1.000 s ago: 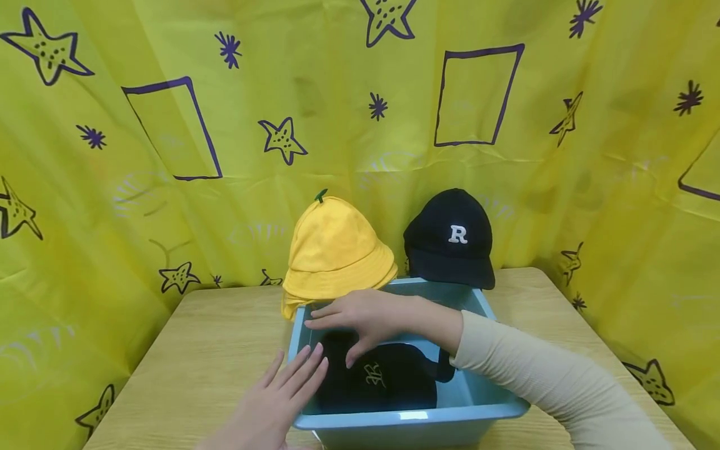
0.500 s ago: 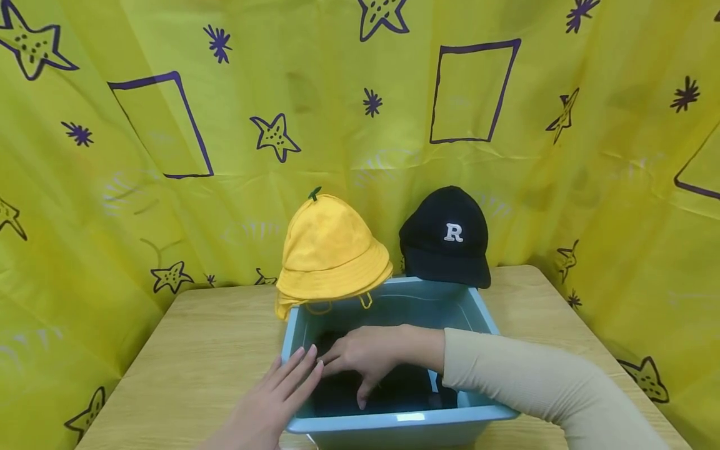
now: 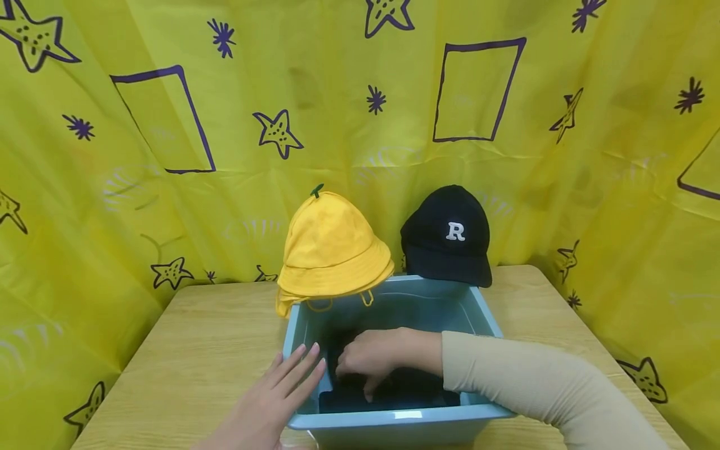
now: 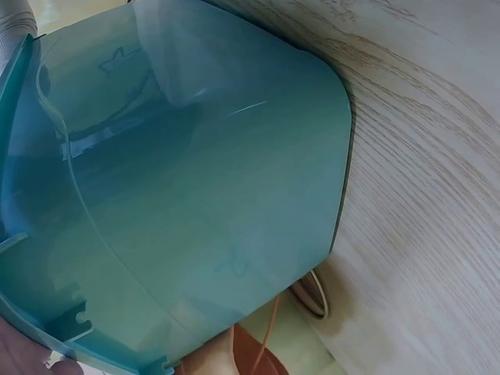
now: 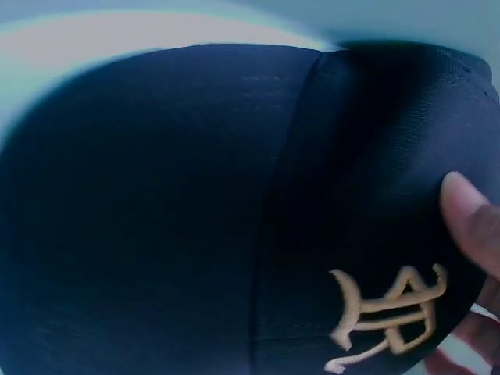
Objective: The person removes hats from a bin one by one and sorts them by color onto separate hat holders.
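Observation:
Inside the light blue plastic bin (image 3: 450, 415), my right hand (image 3: 374, 359) grips a black cap (image 5: 133, 203) with gold embroidered lettering. In the right wrist view the thumb (image 5: 469, 211) presses on the cap's front, with other fingers beyond its edge; they are partly hidden. My left hand (image 3: 270, 397) lies with straight fingers at the bin's left rim, its fingertips over the edge. The left wrist view is filled by the bin's outer wall (image 4: 219, 172), with a bit of hand at the lower left corner.
Yellow bucket hats (image 3: 332, 250) with a green sprout on top lean over the bin's back left corner. A black cap with a white R (image 3: 450, 244) stands behind its back right corner. A wooden table (image 3: 208, 337) carries everything, and a yellow curtain (image 3: 337, 69) hangs behind.
My right hand has gone down deeper into the bin, and its fingers have closed on the black cap, which has shifted. The left hand has stayed at the rim.

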`<control>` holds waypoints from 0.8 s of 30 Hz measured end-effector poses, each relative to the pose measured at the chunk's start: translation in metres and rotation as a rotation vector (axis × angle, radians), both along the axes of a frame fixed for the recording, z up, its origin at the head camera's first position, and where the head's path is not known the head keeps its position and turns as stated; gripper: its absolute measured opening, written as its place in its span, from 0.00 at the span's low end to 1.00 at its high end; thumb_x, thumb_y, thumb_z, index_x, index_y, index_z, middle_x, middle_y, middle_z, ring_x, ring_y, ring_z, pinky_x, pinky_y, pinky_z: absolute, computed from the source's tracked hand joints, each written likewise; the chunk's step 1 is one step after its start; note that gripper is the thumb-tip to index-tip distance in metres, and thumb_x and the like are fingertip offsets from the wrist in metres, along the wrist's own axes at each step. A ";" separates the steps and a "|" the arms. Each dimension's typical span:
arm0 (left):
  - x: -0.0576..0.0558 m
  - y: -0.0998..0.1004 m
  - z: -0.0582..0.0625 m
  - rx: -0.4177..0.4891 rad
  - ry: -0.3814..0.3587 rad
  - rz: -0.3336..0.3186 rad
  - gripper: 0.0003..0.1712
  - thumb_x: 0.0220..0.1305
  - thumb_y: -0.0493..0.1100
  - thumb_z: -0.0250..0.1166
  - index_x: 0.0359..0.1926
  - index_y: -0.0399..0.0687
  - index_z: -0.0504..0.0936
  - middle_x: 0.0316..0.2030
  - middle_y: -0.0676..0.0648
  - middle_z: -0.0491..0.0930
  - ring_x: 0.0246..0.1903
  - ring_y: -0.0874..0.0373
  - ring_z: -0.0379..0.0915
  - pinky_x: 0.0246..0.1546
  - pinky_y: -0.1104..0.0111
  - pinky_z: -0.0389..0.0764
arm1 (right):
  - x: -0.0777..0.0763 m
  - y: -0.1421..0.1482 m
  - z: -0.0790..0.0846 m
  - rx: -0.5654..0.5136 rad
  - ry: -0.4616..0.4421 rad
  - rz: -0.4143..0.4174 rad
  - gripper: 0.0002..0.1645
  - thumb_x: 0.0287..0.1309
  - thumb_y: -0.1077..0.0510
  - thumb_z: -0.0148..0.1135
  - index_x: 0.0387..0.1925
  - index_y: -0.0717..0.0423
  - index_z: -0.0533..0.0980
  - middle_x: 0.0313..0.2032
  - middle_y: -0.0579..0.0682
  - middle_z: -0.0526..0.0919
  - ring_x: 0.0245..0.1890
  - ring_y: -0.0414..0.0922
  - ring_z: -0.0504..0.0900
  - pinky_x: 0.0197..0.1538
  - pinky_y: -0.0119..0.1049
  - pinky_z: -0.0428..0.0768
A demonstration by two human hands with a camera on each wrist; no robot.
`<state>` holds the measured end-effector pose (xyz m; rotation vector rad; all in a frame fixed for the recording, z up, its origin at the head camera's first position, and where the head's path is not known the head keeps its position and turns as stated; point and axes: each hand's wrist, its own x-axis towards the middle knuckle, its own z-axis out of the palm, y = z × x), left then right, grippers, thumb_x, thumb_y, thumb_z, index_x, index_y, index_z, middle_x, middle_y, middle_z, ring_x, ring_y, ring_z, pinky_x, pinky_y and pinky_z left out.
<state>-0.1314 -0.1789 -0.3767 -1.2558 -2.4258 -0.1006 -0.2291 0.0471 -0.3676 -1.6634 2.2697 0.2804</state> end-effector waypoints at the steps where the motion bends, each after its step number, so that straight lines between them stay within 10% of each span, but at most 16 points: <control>1: 0.001 0.000 0.001 -0.010 -0.011 0.010 0.53 0.55 0.77 0.50 0.73 0.52 0.53 0.72 0.48 0.55 0.70 0.51 0.51 0.64 0.56 0.60 | 0.000 0.000 0.000 0.020 -0.011 -0.027 0.28 0.49 0.43 0.69 0.53 0.41 0.77 0.43 0.34 0.81 0.40 0.29 0.77 0.47 0.21 0.76; 7: 0.005 0.002 0.004 -0.023 -0.065 0.044 0.53 0.55 0.76 0.52 0.74 0.54 0.52 0.72 0.49 0.55 0.67 0.47 0.58 0.56 0.49 0.69 | -0.002 0.004 0.005 0.031 -0.078 -0.112 0.12 0.52 0.49 0.68 0.41 0.41 0.79 0.27 0.33 0.77 0.25 0.29 0.75 0.34 0.19 0.75; 24: 0.006 0.003 0.009 -0.005 -0.223 0.062 0.52 0.57 0.76 0.50 0.74 0.55 0.50 0.74 0.50 0.47 0.70 0.45 0.51 0.61 0.46 0.64 | -0.018 0.040 0.068 -0.294 -0.234 -0.179 0.08 0.54 0.56 0.69 0.36 0.49 0.78 0.29 0.38 0.78 0.29 0.33 0.73 0.39 0.23 0.76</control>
